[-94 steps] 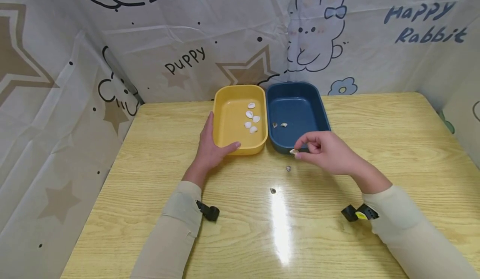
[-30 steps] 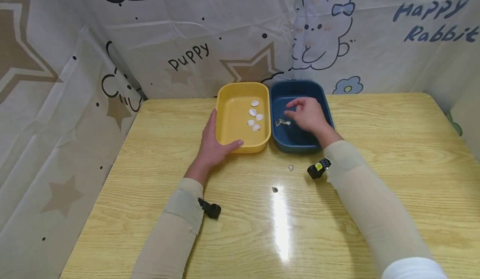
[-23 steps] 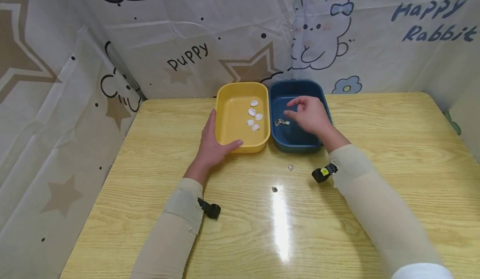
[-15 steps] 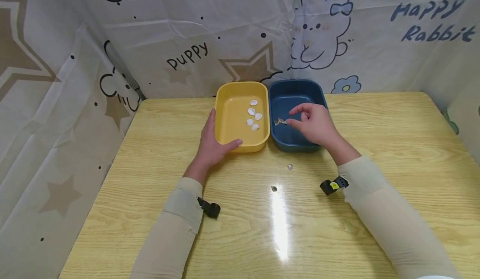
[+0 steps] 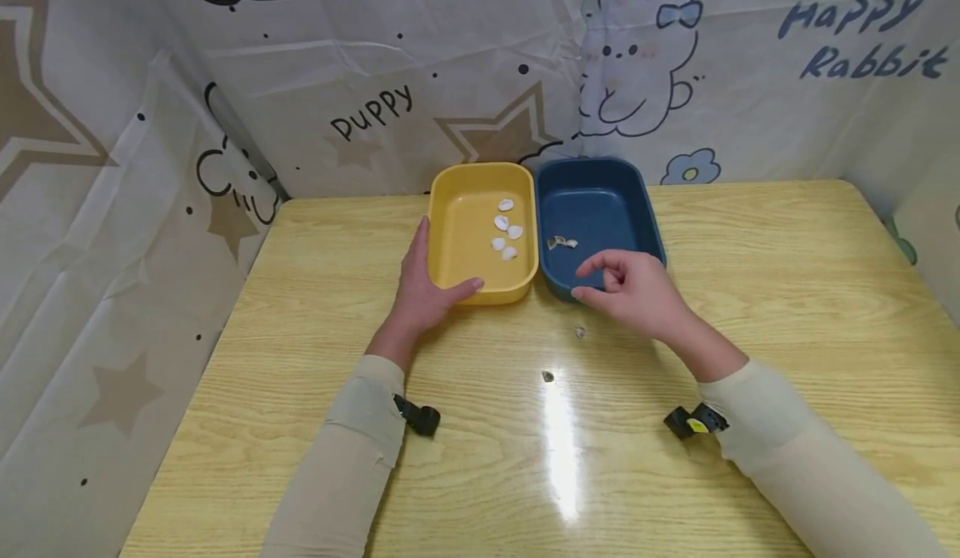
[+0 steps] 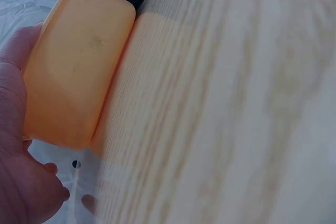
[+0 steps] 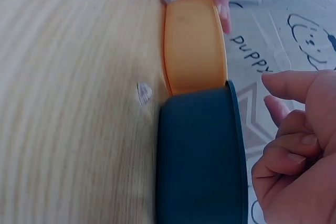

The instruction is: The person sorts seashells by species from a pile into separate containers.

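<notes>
My left hand (image 5: 429,284) holds the near left corner of a yellow plastic box (image 5: 459,233), its thumb over the front rim and its fingers along the side. Several white seashells (image 5: 502,223) lie in that box. Against its right side stands a dark blue box (image 5: 600,208) with three small brownish seashells (image 5: 562,242) inside. Above the blue box's front rim hovers my right hand (image 5: 633,295); thumb and forefinger are apart with nothing between them, the other fingers bent. One small seashell (image 5: 580,333) lies on the table below that hand, and a darker seashell (image 5: 547,376) lies nearer.
Both boxes stand at the back edge of the wood-grain table (image 5: 480,475), close to a printed cloth backdrop (image 5: 300,82). A bright reflection streaks the table's middle.
The right hand held a seashell near the blue box's front; that seashell now lies with two others inside. Since then the emptied hand has drawn back to the front rim. The left hand stays put.
</notes>
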{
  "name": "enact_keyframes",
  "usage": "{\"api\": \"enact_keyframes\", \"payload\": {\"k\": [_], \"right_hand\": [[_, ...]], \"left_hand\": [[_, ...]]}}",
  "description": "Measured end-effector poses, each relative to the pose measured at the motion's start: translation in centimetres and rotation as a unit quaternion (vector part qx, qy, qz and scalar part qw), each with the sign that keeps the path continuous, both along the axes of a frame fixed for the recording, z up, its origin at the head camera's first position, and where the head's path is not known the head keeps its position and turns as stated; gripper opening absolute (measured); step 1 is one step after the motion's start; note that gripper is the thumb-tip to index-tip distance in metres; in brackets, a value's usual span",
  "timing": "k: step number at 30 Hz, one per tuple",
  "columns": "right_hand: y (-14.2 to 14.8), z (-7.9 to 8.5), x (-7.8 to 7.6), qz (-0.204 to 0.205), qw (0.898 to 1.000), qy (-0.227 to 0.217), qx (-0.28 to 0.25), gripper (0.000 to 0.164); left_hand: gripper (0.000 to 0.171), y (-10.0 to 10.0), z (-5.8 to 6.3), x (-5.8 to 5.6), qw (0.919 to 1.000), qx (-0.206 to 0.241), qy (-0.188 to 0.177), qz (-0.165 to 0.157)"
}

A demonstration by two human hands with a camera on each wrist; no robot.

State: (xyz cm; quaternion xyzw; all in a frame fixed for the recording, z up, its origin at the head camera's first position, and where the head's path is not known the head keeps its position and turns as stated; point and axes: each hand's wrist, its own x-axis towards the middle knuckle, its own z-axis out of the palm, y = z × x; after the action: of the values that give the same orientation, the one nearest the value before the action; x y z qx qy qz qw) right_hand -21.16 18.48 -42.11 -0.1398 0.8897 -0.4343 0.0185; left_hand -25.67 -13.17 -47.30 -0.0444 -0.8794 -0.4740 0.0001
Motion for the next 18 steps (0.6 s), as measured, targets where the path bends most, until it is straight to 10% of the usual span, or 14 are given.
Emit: {"api": "enact_keyframes", "payload": {"k": [18], "right_hand": [[-0.5,-2.4,2.7,0.022,0.998,-0.051,0.012,0.026]], "left_hand": [[0.125,-0.1,-0.1,0.0,1.0000,0.005,0.005,0.000]]}}
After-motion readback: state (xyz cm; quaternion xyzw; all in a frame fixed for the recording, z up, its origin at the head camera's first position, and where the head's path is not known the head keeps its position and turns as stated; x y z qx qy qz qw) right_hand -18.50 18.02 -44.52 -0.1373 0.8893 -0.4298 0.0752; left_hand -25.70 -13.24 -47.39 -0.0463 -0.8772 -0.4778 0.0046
